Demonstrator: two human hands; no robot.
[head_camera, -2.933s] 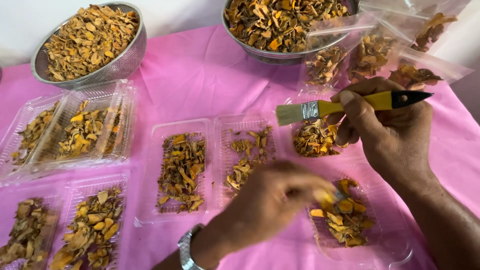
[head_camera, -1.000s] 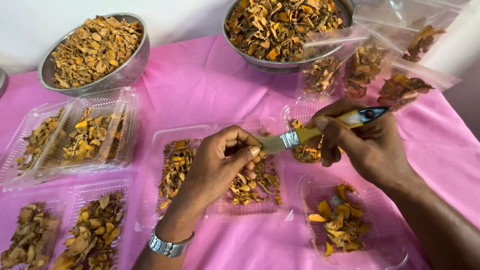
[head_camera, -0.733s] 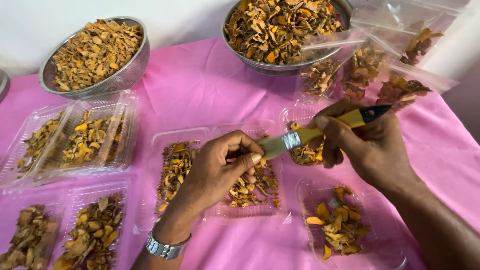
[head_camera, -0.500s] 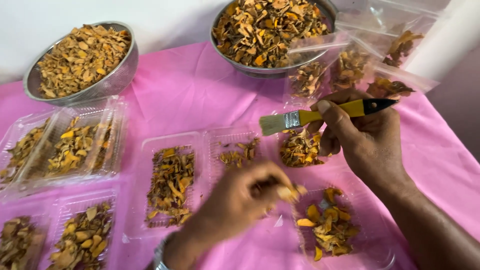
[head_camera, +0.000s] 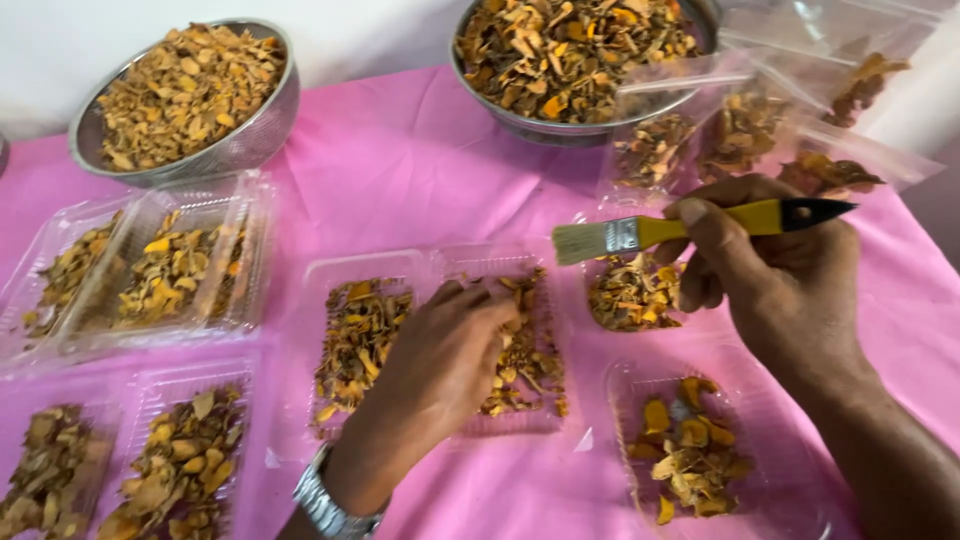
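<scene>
Change: half a second ago your left hand hovered blurred by the lower-right tray; now it is back in the centre clear tray.
Left grip: fingers curled into the dried chips, palm down; pinch hidden.
Right grip: your right hand pinches the yellow brush, bristles pointing left, centre right of frame.

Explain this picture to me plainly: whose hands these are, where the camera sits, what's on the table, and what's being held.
There is no machine here. A camera worn on a person's head looks down at their own two hands. The pink cloth carries two metal bowls and several clear trays of dried orange-brown chips. The left hand, with a wristwatch, reaches into the middle tray, fingers down among the chips. The right hand has its grip closed around a yellow-handled brush, bristles pointing left.
</scene>
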